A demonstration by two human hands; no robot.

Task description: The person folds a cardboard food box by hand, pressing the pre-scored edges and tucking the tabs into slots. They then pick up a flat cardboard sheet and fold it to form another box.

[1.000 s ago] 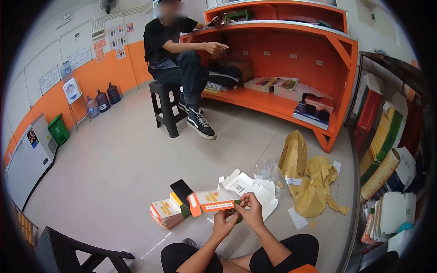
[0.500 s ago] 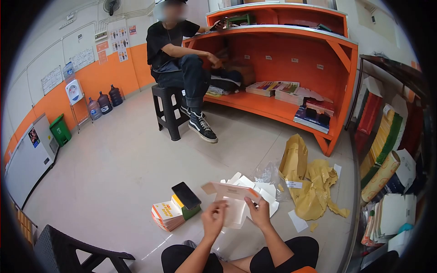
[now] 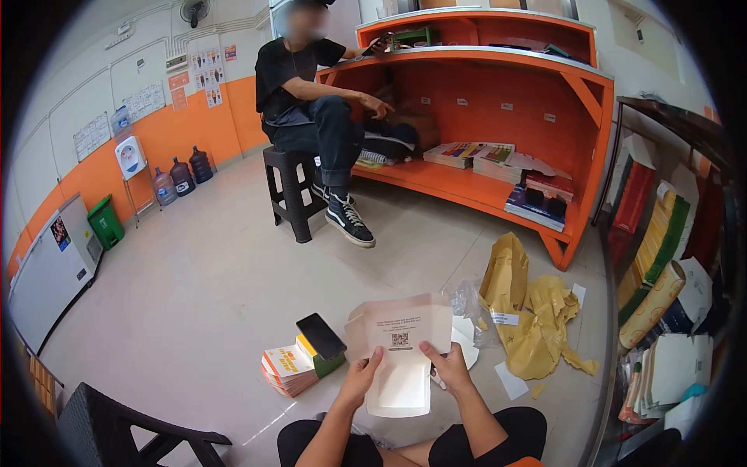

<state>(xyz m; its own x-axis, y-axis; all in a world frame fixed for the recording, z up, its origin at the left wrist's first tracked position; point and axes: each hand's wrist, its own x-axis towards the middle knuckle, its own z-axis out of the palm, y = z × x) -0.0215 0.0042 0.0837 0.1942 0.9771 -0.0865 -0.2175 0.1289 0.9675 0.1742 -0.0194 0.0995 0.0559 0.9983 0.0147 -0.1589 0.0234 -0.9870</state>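
Note:
An unfolded cardboard box (image 3: 398, 393), whitish with printed text and a QR code on its upper panel, is held up in front of me. My left hand (image 3: 360, 379) grips its left edge, thumb on the face. On the opposite edge my right hand (image 3: 450, 369) is closed the same way. Behind the box, white card pieces (image 3: 465, 339) lie on the floor, mostly hidden. A stack of orange, white and yellow flat cartons (image 3: 289, 366) sits to the left of my hands, with a black phone (image 3: 321, 335) resting on its right part.
Torn brown paper (image 3: 537, 327) and clear plastic (image 3: 467, 300) lie on the right. A person (image 3: 311, 101) sits on a black stool (image 3: 289, 187) by an orange shelf (image 3: 467, 187). Packed goods (image 3: 661, 233) line the right side; a dark stool (image 3: 117, 428) stands near left.
The box has been turned and opened out so its printed panel with the QR code faces me. My left hand has moved from in front of the box to its left edge.

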